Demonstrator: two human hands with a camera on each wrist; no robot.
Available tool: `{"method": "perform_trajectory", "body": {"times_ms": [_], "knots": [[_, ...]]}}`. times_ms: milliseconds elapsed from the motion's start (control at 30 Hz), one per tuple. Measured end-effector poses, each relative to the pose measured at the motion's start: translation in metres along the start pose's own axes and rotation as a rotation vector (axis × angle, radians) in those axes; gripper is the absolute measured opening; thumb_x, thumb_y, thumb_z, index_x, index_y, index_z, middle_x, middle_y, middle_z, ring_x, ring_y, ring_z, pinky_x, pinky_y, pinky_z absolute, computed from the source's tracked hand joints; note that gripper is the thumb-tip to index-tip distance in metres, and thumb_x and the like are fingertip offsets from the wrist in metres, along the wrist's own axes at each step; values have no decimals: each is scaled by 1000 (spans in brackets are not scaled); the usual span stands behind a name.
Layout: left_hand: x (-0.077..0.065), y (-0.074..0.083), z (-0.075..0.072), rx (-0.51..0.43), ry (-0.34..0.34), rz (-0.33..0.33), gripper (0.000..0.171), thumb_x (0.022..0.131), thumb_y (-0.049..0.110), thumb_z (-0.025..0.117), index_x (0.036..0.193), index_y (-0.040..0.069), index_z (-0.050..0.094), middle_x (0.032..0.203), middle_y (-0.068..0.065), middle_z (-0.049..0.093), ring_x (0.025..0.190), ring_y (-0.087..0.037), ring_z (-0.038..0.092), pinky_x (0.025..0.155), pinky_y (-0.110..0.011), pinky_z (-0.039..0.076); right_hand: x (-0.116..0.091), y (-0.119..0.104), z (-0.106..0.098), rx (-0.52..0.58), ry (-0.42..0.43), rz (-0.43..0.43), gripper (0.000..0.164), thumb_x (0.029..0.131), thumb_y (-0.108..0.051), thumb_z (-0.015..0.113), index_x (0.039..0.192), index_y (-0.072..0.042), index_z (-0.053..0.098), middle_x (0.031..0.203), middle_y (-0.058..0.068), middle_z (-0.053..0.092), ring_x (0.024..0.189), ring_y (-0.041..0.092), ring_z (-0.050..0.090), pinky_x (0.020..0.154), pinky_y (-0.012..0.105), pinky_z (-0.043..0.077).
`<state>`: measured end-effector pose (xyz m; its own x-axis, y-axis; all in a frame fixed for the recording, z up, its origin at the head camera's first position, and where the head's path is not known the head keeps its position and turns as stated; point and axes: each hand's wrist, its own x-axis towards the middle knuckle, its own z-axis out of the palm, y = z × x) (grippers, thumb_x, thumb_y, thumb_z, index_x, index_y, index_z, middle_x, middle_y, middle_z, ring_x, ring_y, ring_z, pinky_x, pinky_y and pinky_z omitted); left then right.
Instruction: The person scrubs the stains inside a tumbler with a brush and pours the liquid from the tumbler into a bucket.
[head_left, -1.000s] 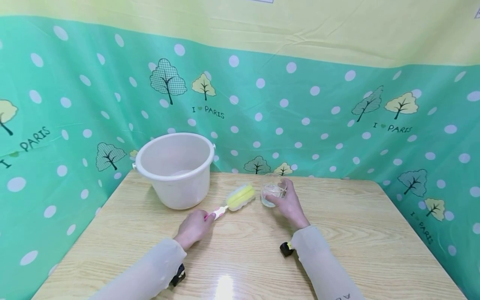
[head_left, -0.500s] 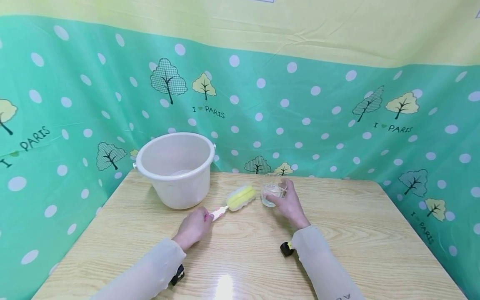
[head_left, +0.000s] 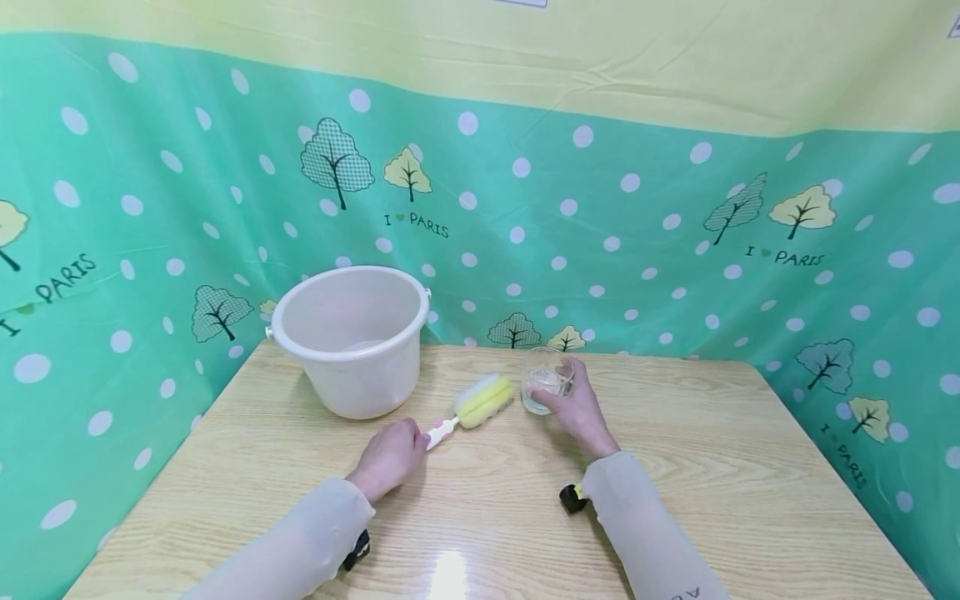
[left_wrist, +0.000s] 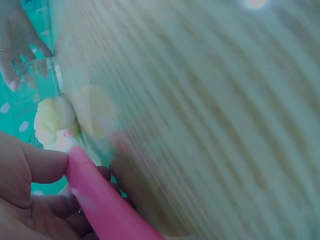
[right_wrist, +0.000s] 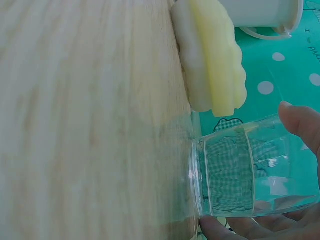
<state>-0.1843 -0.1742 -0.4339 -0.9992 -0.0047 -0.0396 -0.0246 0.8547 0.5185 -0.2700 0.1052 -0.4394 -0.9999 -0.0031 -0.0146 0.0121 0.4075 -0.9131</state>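
My left hand [head_left: 392, 457] grips the pink end of a bottle brush [head_left: 486, 400] with a yellow and white sponge head. Thumb and fingers wrap that pink handle [left_wrist: 102, 197] in the left wrist view. The sponge head points right, low over the table, just short of a clear drinking glass [head_left: 542, 383]. Around the glass's right side curl the thumb and fingers of my right hand [head_left: 577, 408]. The glass stands upright on the table with some clear liquid inside. In the right wrist view the sponge [right_wrist: 215, 57] is close beside the glass [right_wrist: 235, 175].
A large white bucket [head_left: 360, 392] stands at the back left of the wooden table [head_left: 712, 467], behind my left hand. A green and yellow curtain [head_left: 645, 225] with dots and trees hangs along the back and sides.
The brush has shifted slightly right and turned a little, bringing its sponge head nearer the glass. My right hand and the glass have stayed in place.
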Motion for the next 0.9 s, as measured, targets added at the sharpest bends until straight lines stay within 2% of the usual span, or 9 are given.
{"method": "perform_trajectory", "body": {"times_ms": [200, 433, 567, 900], "knots": [[-1, -1, 0, 13, 1, -5, 19, 94, 20, 56, 80, 7, 59, 68, -2, 51, 61, -18, 48, 57, -33, 40, 1, -1, 0, -1, -2, -5, 94, 77, -35, 79, 149, -18, 20, 148, 9, 32, 134, 36, 32, 107, 52, 29], [0, -2, 1, -11, 14, -5, 18, 93, 21, 58, 80, 8, 54, 68, -3, 49, 61, -18, 46, 55, -32, 38, 0, -2, 0, 3, 3, -5, 93, 77, -33, 79, 149, -18, 20, 148, 9, 33, 133, 36, 33, 107, 52, 29], [-1, -2, 2, -28, -1, -20, 19, 92, 23, 59, 81, 9, 53, 68, -4, 49, 61, -19, 46, 55, -31, 37, -1, -2, 1, 2, 7, -2, 92, 78, -32, 79, 148, -18, 21, 147, 9, 34, 133, 35, 33, 107, 51, 29], [-2, -4, 2, -54, 12, -29, 22, 90, 27, 62, 82, 9, 53, 70, -3, 50, 63, -20, 47, 57, -33, 39, 0, -2, 0, -11, 6, 3, 91, 78, -32, 78, 148, -18, 22, 148, 9, 34, 135, 35, 31, 109, 51, 25]]}}
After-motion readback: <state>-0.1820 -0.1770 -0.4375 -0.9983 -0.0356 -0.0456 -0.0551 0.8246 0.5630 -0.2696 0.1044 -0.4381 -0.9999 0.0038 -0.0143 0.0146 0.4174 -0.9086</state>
